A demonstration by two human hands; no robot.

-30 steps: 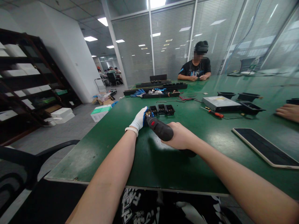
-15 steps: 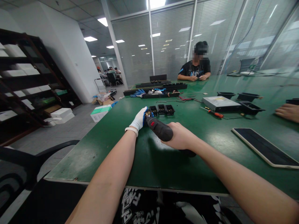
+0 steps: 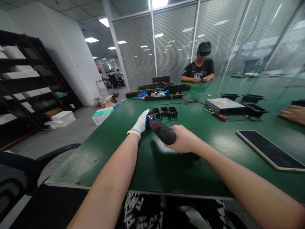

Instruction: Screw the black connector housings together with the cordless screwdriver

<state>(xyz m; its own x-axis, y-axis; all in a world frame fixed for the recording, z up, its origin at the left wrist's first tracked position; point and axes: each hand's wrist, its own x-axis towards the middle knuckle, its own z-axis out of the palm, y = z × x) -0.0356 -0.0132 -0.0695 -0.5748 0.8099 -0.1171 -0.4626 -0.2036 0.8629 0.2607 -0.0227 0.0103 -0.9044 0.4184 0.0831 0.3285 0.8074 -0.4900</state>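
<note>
My right hand (image 3: 182, 138) is wrapped round a black power drill (image 3: 165, 133) with a red mark on its body. The drill's front end points away to the left, at a part with brass-coloured pieces (image 3: 151, 116). My left hand (image 3: 143, 121), in a white and blue glove, grips that part from its left side; the drill and the glove hide much of it. Just beyond stand small black boxes in a row, the rightmost box (image 3: 173, 112) and its neighbour (image 3: 164, 111) among them, with brass-coloured bits inside.
On the right of the green table (image 3: 114, 156) are a metal drive box (image 3: 224, 105), black trays (image 3: 256, 110), an orange screwdriver (image 3: 221, 117) and a tablet (image 3: 271, 149). Black strips and blue gloves (image 3: 141, 95) lie at the back. A person (image 3: 200, 68) sits across; another hand (image 3: 294, 114) rests far right.
Hardly anything differs: both hands, the drill and the gripped part keep their places. The whole view has shifted very slightly.
</note>
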